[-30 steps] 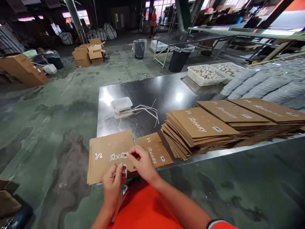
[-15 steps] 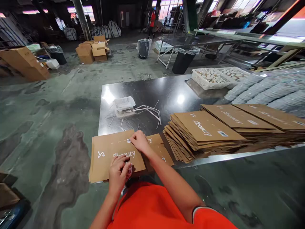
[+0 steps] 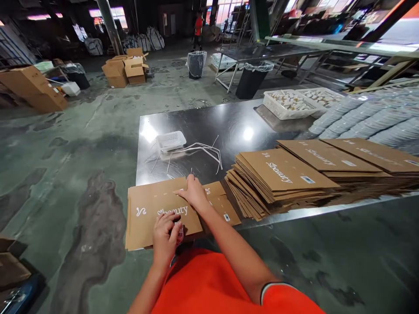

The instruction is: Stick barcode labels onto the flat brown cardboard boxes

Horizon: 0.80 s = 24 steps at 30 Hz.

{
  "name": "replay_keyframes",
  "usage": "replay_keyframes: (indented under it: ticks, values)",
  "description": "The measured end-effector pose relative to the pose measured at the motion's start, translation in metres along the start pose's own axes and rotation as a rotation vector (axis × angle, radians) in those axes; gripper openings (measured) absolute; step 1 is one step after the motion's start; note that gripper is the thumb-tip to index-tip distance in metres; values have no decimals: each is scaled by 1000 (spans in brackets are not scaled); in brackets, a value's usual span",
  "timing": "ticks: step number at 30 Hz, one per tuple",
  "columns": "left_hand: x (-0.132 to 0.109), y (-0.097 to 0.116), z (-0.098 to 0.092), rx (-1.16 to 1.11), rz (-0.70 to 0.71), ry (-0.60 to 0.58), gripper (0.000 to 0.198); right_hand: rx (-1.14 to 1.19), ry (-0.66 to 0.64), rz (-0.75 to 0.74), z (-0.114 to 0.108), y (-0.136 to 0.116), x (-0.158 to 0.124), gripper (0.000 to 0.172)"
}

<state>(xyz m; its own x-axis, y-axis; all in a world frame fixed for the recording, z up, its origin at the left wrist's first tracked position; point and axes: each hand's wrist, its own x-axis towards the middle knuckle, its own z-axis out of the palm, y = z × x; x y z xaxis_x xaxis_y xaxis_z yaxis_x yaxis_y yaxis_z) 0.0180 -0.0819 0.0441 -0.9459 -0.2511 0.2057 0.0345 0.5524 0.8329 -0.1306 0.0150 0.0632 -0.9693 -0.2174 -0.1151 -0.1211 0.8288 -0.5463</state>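
Observation:
A flat brown cardboard piece (image 3: 144, 231) printed "sbeauty" lies on a small stack at the table's front left. My left hand (image 3: 166, 235) rests over its lower part, fingers curled round a small roll of stickers (image 3: 180, 234). Across the upper right edge of the same piece lies my right hand (image 3: 194, 193), thumb and fingers apart, partly covering a small white label. Beneath and to the right, more cardboard (image 3: 227, 209) with a white label shows. Further right stands a taller stack of printed cardboard (image 3: 278, 170).
On the metal table (image 3: 229, 122) are a small white basket (image 3: 171, 141) and loose white straps (image 3: 209, 150). White crates (image 3: 290, 104) and wrapped grey stacks (image 3: 376, 115) stand at the back right. A distant person (image 3: 198, 26) in red is near the bins.
My right hand has gone from pinching at the label to lying spread at the piece's upper edge. My left hand keeps its place on the cardboard. The view has shifted slightly.

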Motion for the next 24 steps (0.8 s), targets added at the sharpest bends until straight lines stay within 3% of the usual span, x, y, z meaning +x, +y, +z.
replay_keyframes:
  ticks: [2, 6, 9, 12, 16, 18, 21, 24]
  values:
    - [0, 0, 1, -7, -9, 1, 22, 71, 37, -22, 6, 5, 3, 40]
    - [-1, 6, -8, -132, -84, -15, 29, 271, 79, -43, 16, 17, 3, 24]
    - [-4, 3, -29, -170, -205, 165, 36, 361, 93, 31, 17, 27, -4, 37]
    - [-6, -13, -55, 20, -338, 385, 36, 266, 87, 72, 14, 30, -14, 40]
    - [-4, -35, -72, 136, -476, 333, 33, 200, 10, 18, 2, 21, -27, 21]
    - [-5, -35, -74, 133, -456, 335, 34, 401, -30, -26, -10, 18, -30, 18]
    - [-8, -23, -76, 91, -394, 422, 35, 902, -78, -40, -31, 34, -34, 26]
    - [-9, -13, -79, 54, -377, 474, 32, 1179, 173, 155, -33, 77, -43, 38]
